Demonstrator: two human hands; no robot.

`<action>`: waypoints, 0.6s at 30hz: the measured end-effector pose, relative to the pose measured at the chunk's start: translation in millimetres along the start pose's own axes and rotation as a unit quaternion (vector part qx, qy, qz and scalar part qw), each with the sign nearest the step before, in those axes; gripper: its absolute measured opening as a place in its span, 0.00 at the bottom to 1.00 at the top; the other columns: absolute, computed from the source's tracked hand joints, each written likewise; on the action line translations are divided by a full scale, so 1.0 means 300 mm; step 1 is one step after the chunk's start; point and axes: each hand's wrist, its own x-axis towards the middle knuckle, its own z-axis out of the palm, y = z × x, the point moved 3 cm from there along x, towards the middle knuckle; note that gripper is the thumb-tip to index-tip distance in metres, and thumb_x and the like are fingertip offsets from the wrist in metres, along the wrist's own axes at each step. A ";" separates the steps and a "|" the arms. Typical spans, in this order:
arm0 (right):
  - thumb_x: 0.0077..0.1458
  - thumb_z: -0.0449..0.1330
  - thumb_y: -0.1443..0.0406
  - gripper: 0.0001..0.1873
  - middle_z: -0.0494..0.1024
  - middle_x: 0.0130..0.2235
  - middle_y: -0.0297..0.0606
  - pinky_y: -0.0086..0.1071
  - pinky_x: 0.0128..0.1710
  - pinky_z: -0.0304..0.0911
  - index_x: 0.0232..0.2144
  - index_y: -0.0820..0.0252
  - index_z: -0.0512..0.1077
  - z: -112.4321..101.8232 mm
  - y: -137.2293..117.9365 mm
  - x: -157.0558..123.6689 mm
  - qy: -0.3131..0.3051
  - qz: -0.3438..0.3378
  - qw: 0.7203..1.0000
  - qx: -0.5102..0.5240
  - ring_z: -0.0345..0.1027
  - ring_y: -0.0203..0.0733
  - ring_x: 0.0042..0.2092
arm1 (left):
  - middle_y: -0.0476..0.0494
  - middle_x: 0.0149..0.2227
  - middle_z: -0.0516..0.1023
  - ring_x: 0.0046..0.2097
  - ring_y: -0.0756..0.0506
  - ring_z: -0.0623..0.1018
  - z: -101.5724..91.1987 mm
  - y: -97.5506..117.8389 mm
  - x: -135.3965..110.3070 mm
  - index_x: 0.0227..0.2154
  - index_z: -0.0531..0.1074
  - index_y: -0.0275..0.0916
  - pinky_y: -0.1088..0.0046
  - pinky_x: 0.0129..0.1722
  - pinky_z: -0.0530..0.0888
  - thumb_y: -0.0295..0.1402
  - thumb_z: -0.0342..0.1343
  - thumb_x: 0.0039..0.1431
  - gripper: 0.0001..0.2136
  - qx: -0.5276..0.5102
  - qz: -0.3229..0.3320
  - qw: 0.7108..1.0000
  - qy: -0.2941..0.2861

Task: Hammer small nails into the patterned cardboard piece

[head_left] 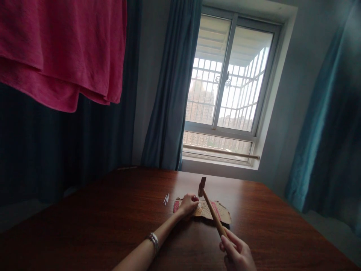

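Observation:
My right hand [238, 250] is closed round the wooden handle of a hammer [214, 215], whose dark head points up and away from me. The fingers of my left hand [189, 204] pinch what looks like a thin nail [199, 197], mostly hidden by the fingertips. The hammer head is right at its top; I cannot tell whether they touch. Under my left hand lies a tan, ragged-edged piece of cardboard [224, 215] with pink bands and many small dark dots or holes. Several slim silvery nails [166, 199] lie on the table left of the cardboard.
The brown wooden table [113, 226] stretches out to the wall below a barred window [220, 82]. Blue curtains [169, 98] hang beside it. A pink towel [70, 56] hangs at upper left. A bracelet [153, 242] circles my left wrist.

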 end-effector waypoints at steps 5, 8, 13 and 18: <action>0.30 0.67 0.48 0.38 0.64 0.18 0.28 0.21 0.11 0.35 0.41 0.68 0.72 -0.039 0.006 0.006 0.052 -0.024 0.998 -0.013 0.43 0.22 0.12 | 0.44 0.29 0.77 0.32 0.48 0.74 -0.011 0.014 -0.009 0.27 0.75 0.33 0.77 0.32 0.66 0.32 0.54 0.46 0.09 0.008 0.002 1.000 -0.001; 0.29 0.67 0.48 0.39 0.67 0.16 0.31 0.24 0.12 0.45 0.41 0.70 0.73 -0.088 -0.009 0.011 0.116 -0.062 0.988 -0.087 0.53 0.29 0.14 | 0.44 0.29 0.77 0.32 0.48 0.74 -0.014 0.019 -0.012 0.28 0.75 0.33 0.77 0.32 0.66 0.31 0.53 0.46 0.09 0.006 -0.001 1.000 -0.001; 0.33 0.63 0.48 0.30 0.77 0.23 0.39 0.29 0.25 0.63 0.37 0.62 0.76 -0.181 -0.043 0.019 0.207 -0.106 0.932 -0.278 0.71 0.46 0.27 | 0.44 0.28 0.78 0.32 0.48 0.74 -0.010 0.020 -0.010 0.28 0.76 0.33 0.77 0.32 0.66 0.31 0.53 0.45 0.09 -0.006 0.000 1.000 0.002; 0.41 0.57 0.52 0.23 0.80 0.29 0.40 0.31 0.31 0.66 0.38 0.56 0.76 -0.273 -0.025 0.040 0.254 -0.082 0.873 -0.410 0.74 0.49 0.33 | 0.45 0.28 0.78 0.32 0.48 0.75 -0.007 0.015 -0.008 0.27 0.75 0.33 0.78 0.31 0.66 0.31 0.53 0.45 0.09 -0.010 0.000 1.000 -0.003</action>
